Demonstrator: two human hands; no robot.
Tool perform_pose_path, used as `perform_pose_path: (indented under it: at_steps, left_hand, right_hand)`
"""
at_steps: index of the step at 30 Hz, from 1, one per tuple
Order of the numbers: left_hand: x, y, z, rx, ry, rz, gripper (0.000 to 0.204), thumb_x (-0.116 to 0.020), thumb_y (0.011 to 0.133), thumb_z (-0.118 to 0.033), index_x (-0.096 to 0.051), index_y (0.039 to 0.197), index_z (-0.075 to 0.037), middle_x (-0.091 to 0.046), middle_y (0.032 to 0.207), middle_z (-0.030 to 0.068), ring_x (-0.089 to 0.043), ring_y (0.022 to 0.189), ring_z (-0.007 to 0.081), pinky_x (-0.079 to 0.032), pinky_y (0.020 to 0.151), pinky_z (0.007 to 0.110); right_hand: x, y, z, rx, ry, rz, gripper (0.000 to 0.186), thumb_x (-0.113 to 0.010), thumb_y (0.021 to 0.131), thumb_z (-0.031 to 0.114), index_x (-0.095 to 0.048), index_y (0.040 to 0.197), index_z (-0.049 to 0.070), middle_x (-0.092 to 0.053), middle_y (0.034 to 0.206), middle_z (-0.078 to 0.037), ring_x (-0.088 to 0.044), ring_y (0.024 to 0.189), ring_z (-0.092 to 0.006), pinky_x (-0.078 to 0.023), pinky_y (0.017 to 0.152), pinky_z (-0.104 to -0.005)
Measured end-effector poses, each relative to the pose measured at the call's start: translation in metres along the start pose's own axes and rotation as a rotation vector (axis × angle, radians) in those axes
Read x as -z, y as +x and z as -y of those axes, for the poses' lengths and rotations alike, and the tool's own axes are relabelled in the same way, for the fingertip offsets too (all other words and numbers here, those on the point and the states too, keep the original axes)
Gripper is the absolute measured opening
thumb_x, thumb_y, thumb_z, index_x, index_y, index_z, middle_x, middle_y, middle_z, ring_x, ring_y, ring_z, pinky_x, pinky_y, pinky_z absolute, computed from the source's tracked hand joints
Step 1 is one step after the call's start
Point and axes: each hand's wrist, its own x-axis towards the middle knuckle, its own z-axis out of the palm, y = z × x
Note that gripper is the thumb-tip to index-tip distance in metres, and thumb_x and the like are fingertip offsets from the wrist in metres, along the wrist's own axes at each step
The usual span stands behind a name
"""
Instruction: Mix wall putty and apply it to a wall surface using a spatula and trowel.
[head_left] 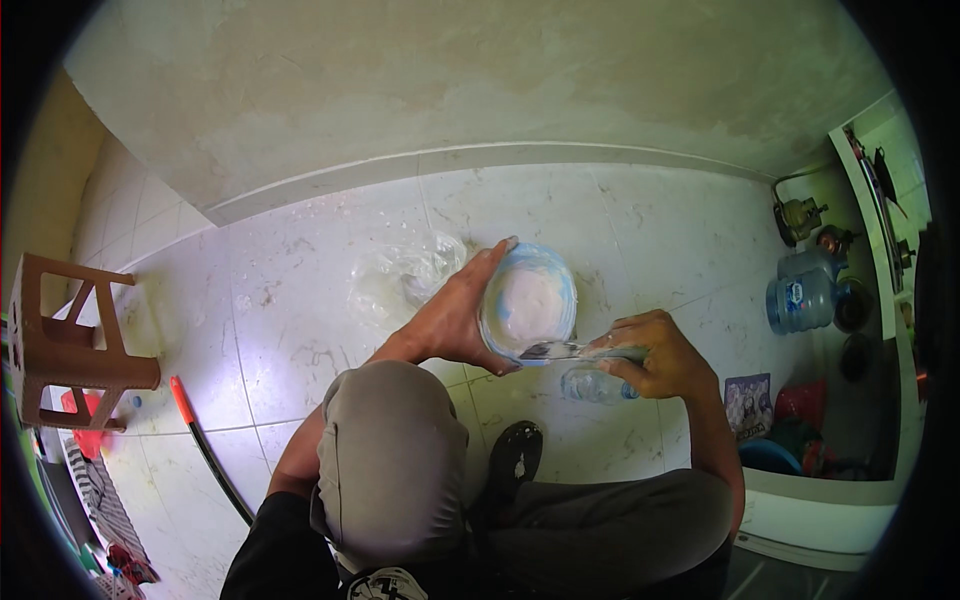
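My left hand (462,318) grips a light-blue bowl (571,285) from its left side, thumb and fingers spread round the rim. White paste (532,302) lies inside and smears the walls. In my right hand (655,355) is a putty knife (548,351), its fingers wrapped round the handle. The metal blade points left and rests at the bowl's near rim; whether it touches the paste is hard to make out. Beneath the right hand a clear plastic bottle (592,386) lies on the floor. Crumpled clear plastic (390,280) sits beyond the left forearm.
A bare plastered wall (480,80) rises ahead of the smudged tiled floor (300,350). On the left are a brown stool (90,345) and an orange-tipped pole (182,398). A blue water jug (802,303) stands in the right-hand recess. My knees frame the near side.
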Motion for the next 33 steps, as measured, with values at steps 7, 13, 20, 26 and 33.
perform_pose_path:
  at_steps: [7,13,20,26,33]
  left_hand:
    - [-0.002,0.0,-0.003,0.014,0.065,0.041,0.149,-0.102,0.044,-0.036,-0.022,0.164,0.0,-0.045,0.158,0.0264,-0.045,0.147,0.0419,-0.037,0.126,0.046]
    - [-0.001,0.0,0.001,0.025,0.001,-0.044,0.15,-0.102,0.043,-0.037,-0.023,0.164,0.0,-0.047,0.156,0.0246,-0.046,0.147,0.0403,-0.036,0.127,0.046]
    - [0.0,-0.001,0.002,0.035,0.027,-0.086,0.149,-0.102,0.045,-0.036,-0.021,0.165,0.001,-0.042,0.16,0.0241,-0.042,0.15,0.0393,-0.033,0.128,0.045]
    - [-0.003,0.001,0.009,0.003,-0.044,-0.092,0.151,-0.102,0.045,-0.035,-0.018,0.165,-0.001,-0.044,0.159,0.0241,-0.044,0.148,0.0392,-0.034,0.127,0.045]
    - [-0.005,-0.001,0.012,0.003,-0.199,-0.115,0.154,-0.103,0.044,-0.034,-0.014,0.167,-0.005,-0.047,0.154,0.0198,-0.047,0.145,0.0348,-0.036,0.125,0.046]
  right_hand:
    - [-0.024,0.012,-0.003,-0.005,0.166,-0.033,0.022,-0.08,0.086,0.007,-0.079,0.107,0.003,-0.078,0.094,-0.019,-0.076,0.083,-0.0324,-0.057,0.076,-0.0384]
    - [-0.041,0.015,-0.004,-0.119,0.365,-0.158,0.024,-0.076,0.093,0.007,-0.077,0.114,-0.003,-0.077,0.087,-0.021,-0.075,0.08,-0.0169,-0.057,0.073,-0.034]
    - [-0.005,0.014,0.01,-0.054,0.07,-0.278,0.025,-0.077,0.091,0.009,-0.078,0.114,0.001,-0.075,0.083,-0.017,-0.073,0.07,-0.0235,-0.055,0.065,-0.0346]
    - [-0.011,0.02,0.011,0.051,-0.437,-0.233,0.031,-0.075,0.082,0.004,-0.081,0.111,0.011,-0.068,0.085,-0.009,-0.068,0.069,-0.028,-0.055,0.059,-0.0397]
    - [-0.016,0.025,0.011,0.139,-0.49,-0.358,0.036,-0.075,0.081,0.003,-0.079,0.115,0.014,-0.064,0.088,-0.007,-0.068,0.068,-0.0255,-0.054,0.057,-0.0379]
